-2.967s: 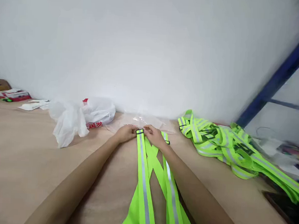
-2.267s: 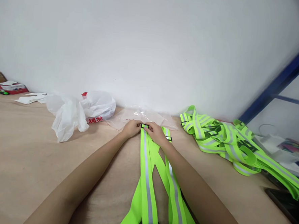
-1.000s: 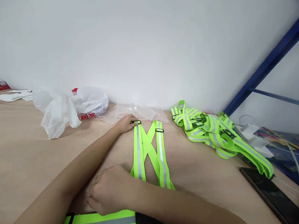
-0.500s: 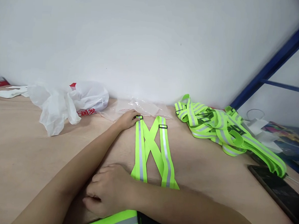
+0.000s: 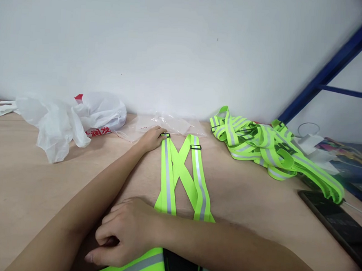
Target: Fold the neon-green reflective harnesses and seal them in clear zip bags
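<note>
A neon yellow-green reflective vest (image 5: 180,168) made of elastic straps with grey stripes lies on the tabletop, its shoulder straps crossing in an X. At its far left end, by a small black buckle (image 5: 165,135), the fingers of my left hand (image 5: 152,138) are closed on the strap edge. My right hand (image 5: 126,232) is loosely curled over the vest's near left part, with the thumb bent under and nothing visible in it. My right forearm crosses the straps and hides their middle. Below it shows a black panel (image 5: 180,266) and part of the striped waist band.
A tangled pile of similar reflective vests (image 5: 256,146) lies to the right, beside a dark phone (image 5: 335,226) with a white cable. Clear plastic bags (image 5: 169,122) lie against the wall. White plastic bags (image 5: 58,128) sit at left. A blue metal frame (image 5: 329,69) rises at right.
The view has shifted slightly, so most things sit a little higher and further left. My right thumb has moved slightly away from the curled fingers. My left hand stays at the buckle.
</note>
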`<state>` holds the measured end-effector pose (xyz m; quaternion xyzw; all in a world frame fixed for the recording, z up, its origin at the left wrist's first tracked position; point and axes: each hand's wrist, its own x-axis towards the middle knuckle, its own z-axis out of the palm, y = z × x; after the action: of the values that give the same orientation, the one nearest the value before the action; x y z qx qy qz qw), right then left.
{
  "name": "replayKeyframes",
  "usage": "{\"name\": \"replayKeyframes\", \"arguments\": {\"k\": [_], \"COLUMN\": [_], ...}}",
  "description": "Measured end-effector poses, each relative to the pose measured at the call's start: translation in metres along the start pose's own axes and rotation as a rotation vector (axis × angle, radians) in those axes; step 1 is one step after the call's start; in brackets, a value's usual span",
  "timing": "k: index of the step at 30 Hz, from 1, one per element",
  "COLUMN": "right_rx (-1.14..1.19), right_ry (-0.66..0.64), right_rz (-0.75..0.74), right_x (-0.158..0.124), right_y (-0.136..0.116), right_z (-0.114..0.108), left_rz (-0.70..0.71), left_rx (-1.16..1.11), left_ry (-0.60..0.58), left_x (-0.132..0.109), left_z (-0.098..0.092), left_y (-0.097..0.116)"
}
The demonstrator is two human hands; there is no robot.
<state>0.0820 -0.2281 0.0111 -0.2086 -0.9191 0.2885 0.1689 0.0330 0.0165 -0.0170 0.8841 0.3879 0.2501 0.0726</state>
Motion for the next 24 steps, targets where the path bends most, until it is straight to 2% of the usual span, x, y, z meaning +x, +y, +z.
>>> {"name": "replayKeyframes", "arguments": {"k": [24], "right_rx": [-0.159], "right_ry": [-0.001], "right_rz": [-0.091], "right_x": [-0.0015], "right_y": [-0.0014], "right_z": [0.0018], "left_rz": [-0.088], "left_rx": [0.071], "left_ry": [-0.034], "left_x": [0.0055], "left_z": [0.0062], "left_y": [-0.0046]}}
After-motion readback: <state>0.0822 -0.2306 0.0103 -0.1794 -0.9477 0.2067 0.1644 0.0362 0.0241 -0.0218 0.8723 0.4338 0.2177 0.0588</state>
